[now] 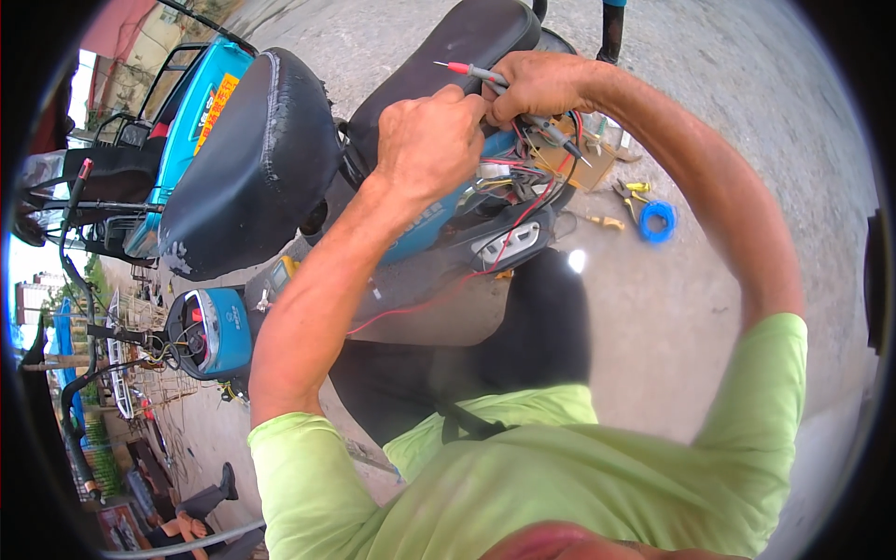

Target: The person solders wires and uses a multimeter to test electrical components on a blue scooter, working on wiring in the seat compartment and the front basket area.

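My right hand (541, 82) is closed on two multimeter probes above the back of an electric scooter. The red-tipped probe (474, 72) points left, and the grey probe (560, 140) slants down to the right, its metal tip bare. My left hand (431, 140) is closed right beside it, its fingertips meeting the right hand's; whatever they pinch is hidden. Under both hands, loose wires and connectors (523, 175) spill from the scooter's opened blue body (420, 227). A red lead (411, 308) runs toward the yellow multimeter (283, 271), partly hidden behind my left forearm.
A black seat (257, 168) and a longer black seat (448, 56) flank my hands. On the concrete at right lie pliers (631, 194), a blue tape roll (657, 222) and a wooden-looking handle (605, 222). A blue vehicle (201, 121) stands at far left; another person (191, 523) is at lower left.
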Available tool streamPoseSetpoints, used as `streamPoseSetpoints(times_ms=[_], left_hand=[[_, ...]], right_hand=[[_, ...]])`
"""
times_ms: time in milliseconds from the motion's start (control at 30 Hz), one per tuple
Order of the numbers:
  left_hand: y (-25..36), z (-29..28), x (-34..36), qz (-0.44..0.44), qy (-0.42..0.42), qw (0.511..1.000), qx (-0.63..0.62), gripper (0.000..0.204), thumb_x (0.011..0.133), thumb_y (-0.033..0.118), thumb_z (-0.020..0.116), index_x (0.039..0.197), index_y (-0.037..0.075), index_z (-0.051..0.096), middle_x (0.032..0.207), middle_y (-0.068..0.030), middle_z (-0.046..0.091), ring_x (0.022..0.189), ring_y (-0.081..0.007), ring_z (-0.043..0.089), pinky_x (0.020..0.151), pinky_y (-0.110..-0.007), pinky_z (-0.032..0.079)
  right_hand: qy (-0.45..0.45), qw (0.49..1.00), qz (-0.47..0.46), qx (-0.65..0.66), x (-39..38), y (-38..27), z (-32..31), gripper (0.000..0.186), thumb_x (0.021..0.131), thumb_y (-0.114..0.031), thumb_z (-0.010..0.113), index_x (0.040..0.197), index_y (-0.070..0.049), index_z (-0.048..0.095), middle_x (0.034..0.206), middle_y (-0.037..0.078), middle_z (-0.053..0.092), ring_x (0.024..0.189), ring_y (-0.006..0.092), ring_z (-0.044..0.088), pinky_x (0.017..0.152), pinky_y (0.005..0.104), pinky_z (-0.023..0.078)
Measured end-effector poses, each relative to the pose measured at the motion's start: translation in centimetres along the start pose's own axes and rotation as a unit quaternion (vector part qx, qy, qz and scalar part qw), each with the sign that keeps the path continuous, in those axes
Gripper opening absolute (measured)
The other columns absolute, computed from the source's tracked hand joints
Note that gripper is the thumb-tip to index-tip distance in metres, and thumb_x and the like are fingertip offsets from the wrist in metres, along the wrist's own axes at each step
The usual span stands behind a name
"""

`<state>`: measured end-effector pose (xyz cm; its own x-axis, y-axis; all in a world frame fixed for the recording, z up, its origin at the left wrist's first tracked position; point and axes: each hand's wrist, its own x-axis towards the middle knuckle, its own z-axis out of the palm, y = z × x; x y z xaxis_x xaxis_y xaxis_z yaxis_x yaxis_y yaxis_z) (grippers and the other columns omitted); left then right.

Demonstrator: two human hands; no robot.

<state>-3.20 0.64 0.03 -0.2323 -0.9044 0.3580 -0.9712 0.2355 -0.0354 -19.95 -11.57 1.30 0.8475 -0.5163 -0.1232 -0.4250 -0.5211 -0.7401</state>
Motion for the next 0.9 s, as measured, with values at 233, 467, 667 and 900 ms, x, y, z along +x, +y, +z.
streamPoseSetpoints(times_ms=[233,467,667,900], left_hand=[[-1.2,0.0,0.2,0.127,0.03,0.991,0.042,0.012,0.081,0.02,0.069,0.082,0.009,0.064,0.077,-0.0091,0.06,0.068,-0.0339,0.063,0.07,-0.044,0.049],[-1.9,0.2,-0.2,0.186,0.089,0.978,0.005,0.015,0.077,0.014,0.071,0.076,0.008,0.058,0.075,-0.0081,0.056,0.068,-0.0326,0.061,0.072,-0.044,0.047],[-2.2,0.9,-0.8,0.166,0.137,0.975,-0.059,0.015,0.074,0.007,0.073,0.073,0.007,0.058,0.071,-0.0082,0.056,0.064,-0.0317,0.059,0.064,-0.042,0.047],[-1.5,1.2,-0.9,-0.084,0.138,0.963,-0.218,0.01,0.08,0.008,0.073,0.079,0.002,0.065,0.065,-0.0055,0.054,0.057,-0.0165,0.051,0.056,-0.035,0.044]], right_hand=[[-0.009,1.0,0.002,0.015,0.3,0.3,0.0,0.018,0.084,-0.02,0.069,0.079,-0.003,0.071,0.071,0.001,0.069,0.064,0.0115,0.058,0.063,0.03,0.047],[-0.014,1.0,-0.003,0.005,0.4,0.3,-0.1,0.021,0.084,-0.023,0.069,0.082,-0.002,0.073,0.072,0.002,0.07,0.063,0.0116,0.059,0.062,0.0299,0.047],[-0.002,1.0,0.009,0.018,0.2,0.2,0.2,0.024,0.086,-0.025,0.069,0.083,-0.002,0.073,0.072,0.002,0.07,0.064,0.0119,0.059,0.062,0.0302,0.047],[-0.008,0.999,-0.033,0.031,-0.5,0.8,0.0,0.025,0.089,-0.027,0.069,0.085,-0.003,0.072,0.075,0.001,0.07,0.067,0.011,0.058,0.064,0.0299,0.045]])
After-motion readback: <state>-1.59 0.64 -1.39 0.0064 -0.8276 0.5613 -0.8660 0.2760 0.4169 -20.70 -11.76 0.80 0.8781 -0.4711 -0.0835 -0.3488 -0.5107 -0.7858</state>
